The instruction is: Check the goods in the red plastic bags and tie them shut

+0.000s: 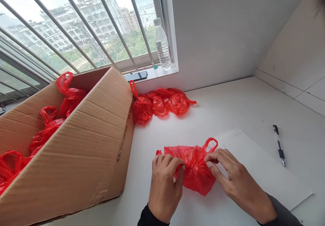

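Observation:
A red plastic bag (196,172) lies on the white table (228,107) just in front of me. My left hand (164,185) pinches the bag's left side, fingers curled into the plastic. On the right, my right hand (233,178) grips the bag near its looped handle with thumb and fingers pressed together. What the bag contains is hidden.
A large open cardboard box (83,144) at the left holds several red bags (48,128). Three knotted red bags (159,106) lie by the wall under the window. A sheet of paper (264,172), a pen (279,146), a phone (135,76) and a water bottle (161,45) are nearby.

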{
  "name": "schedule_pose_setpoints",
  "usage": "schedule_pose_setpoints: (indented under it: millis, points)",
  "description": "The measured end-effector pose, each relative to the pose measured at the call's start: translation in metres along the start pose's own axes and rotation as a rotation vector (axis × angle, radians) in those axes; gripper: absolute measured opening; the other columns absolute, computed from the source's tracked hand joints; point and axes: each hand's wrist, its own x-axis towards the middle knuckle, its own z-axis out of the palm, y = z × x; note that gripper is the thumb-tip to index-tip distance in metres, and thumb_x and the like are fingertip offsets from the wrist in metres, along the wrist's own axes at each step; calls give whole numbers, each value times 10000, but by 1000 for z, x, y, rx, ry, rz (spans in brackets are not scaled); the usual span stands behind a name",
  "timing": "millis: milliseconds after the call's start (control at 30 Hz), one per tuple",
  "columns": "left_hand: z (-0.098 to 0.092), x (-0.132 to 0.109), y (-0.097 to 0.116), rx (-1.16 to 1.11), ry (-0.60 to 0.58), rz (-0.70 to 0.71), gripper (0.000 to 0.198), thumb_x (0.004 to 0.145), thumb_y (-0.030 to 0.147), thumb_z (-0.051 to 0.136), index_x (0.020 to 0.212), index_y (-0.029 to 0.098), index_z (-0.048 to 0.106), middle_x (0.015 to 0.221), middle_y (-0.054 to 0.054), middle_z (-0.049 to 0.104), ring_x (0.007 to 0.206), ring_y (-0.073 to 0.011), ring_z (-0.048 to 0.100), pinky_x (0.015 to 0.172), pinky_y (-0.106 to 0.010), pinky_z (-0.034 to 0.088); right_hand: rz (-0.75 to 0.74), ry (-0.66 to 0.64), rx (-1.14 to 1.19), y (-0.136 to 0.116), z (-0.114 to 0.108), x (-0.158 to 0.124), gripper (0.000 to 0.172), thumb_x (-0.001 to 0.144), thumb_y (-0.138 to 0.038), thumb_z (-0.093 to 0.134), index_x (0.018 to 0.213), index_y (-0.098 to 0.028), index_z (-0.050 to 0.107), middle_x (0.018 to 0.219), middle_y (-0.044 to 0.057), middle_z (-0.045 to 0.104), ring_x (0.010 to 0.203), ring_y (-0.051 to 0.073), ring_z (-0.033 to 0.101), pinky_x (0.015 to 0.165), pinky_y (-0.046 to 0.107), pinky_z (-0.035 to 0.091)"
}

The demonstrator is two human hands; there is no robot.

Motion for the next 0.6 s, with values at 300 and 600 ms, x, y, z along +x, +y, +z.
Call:
schedule_pose_setpoints:
  millis: [300, 600]
  points:
    - [-8, -9, -11, -204, 110, -272, 225, 1008, 353, 432, 926, 244, 611, 815, 6, 642, 699, -172, 535, 697, -310, 419, -63, 111, -50, 8, 3, 5, 118, 1033, -264, 422, 1024, -278, 540, 947, 10, 619, 897, 219, 560, 883, 462, 457]
    - [5, -13, -20, 66, 2, -239, 154, 854, 319, 610, 966, 261, 698, 777, 3, 659, 715, -199, 593, 792, -374, 424, 40, -57, 72, 8, 15, -27, 226, 1055, -382, 372, 1193, -327, 543, 1187, 29, 621, 1103, 205, 580, 723, 315, 550]
